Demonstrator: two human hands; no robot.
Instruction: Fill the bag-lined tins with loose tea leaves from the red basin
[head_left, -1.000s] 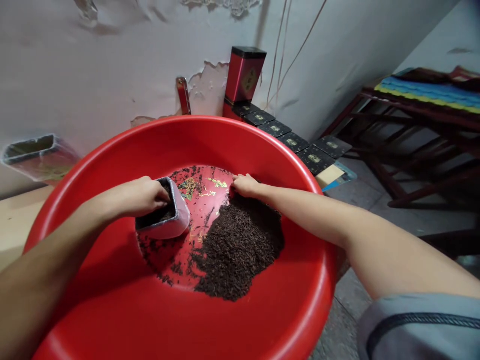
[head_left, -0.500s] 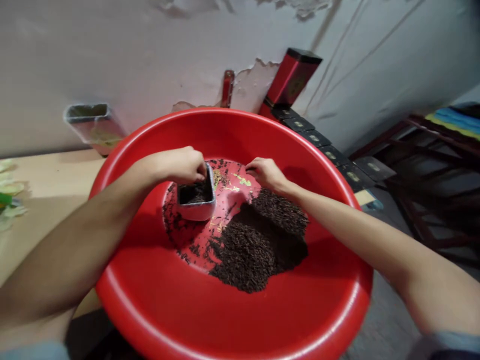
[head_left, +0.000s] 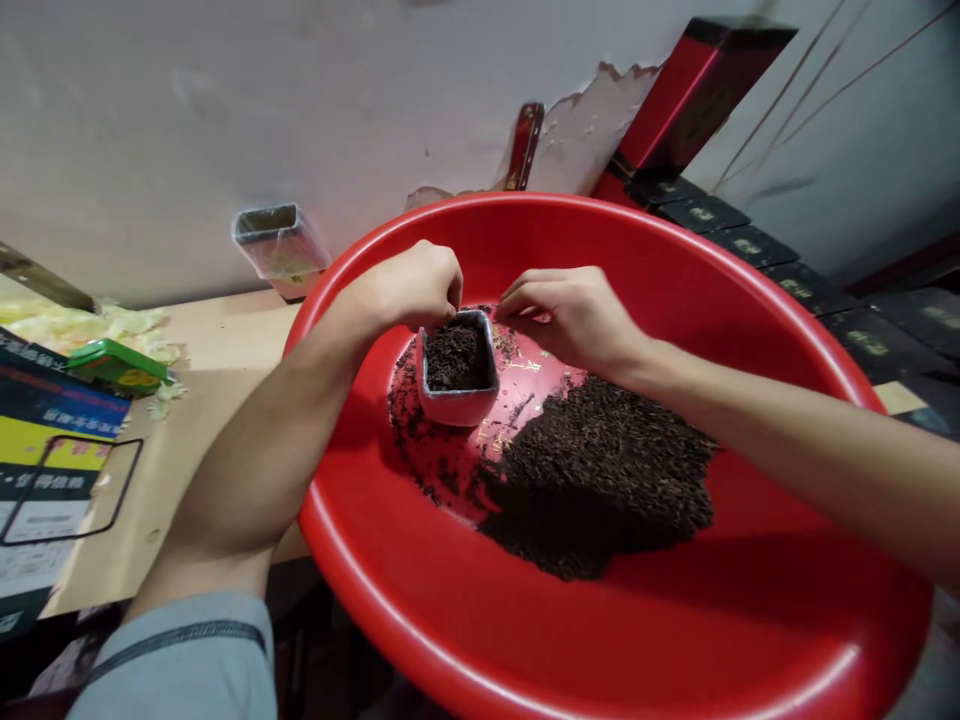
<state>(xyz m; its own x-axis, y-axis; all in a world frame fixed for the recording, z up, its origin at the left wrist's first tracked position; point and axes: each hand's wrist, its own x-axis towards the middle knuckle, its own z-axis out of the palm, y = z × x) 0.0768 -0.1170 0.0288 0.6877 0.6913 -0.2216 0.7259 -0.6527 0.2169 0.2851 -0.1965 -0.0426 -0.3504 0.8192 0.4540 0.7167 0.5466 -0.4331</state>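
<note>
Small square tin of tea leaves held inside red basin.
Left hand fingers clamp the tin's rim. Right hand fingers are pinched shut just right of it, contents unclear. Best kept level; tea pile lies below the right fingers.

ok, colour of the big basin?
The basin is bright red, with a faint gold print on its floor; the head view shows it best.

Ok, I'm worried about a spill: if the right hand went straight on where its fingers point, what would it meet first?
Likely the rim of the small tin held by the left hand; the right hand points left at it. Depth is unclear, so it might pass just above.
</note>
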